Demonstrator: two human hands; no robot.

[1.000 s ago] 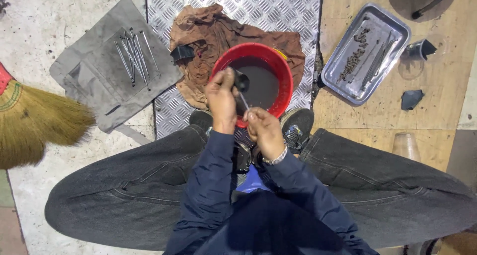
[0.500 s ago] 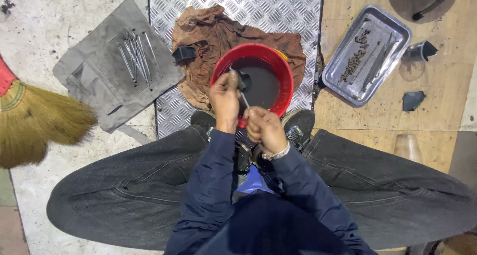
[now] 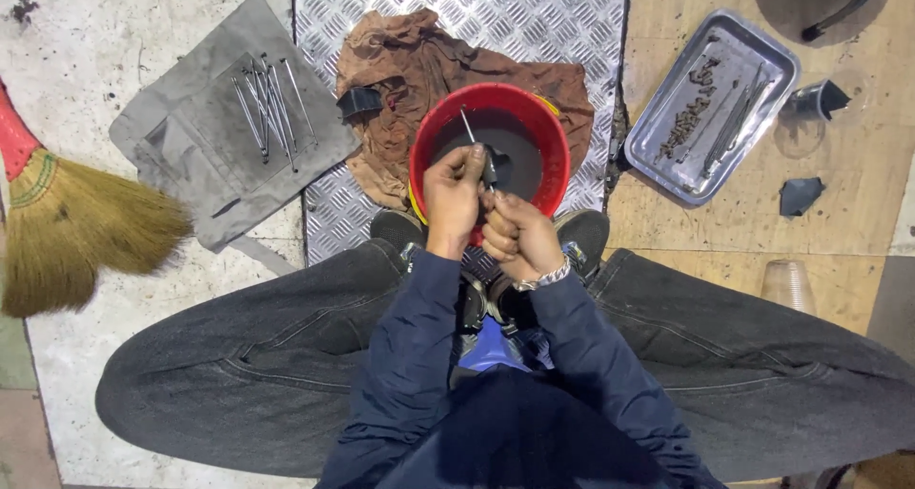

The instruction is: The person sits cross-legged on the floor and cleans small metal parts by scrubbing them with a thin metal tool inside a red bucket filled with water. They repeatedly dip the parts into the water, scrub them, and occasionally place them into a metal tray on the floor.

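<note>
Left hand (image 3: 454,195) closed around a thin, dark metal rod (image 3: 469,129), tip slanting up and away over a round red plastic bowl (image 3: 488,155) holding dark liquid. Right hand (image 3: 516,234) fisted just beside and touching the left, gripping a small dark part (image 3: 490,165) at the rod's lower end; exact shape too small to tell. Beyond both hands, under the bowl, a crumpled brown rag (image 3: 410,79) on silver tread plate (image 3: 457,12). Far left of the left hand, a grey cloth (image 3: 172,136) bearing a bunch of long metal pins (image 3: 267,98), and a straw broom (image 3: 76,227) further out. Right of the right hand, well apart, a rectangular steel tray (image 3: 772,65) with small metal bits.
</note>
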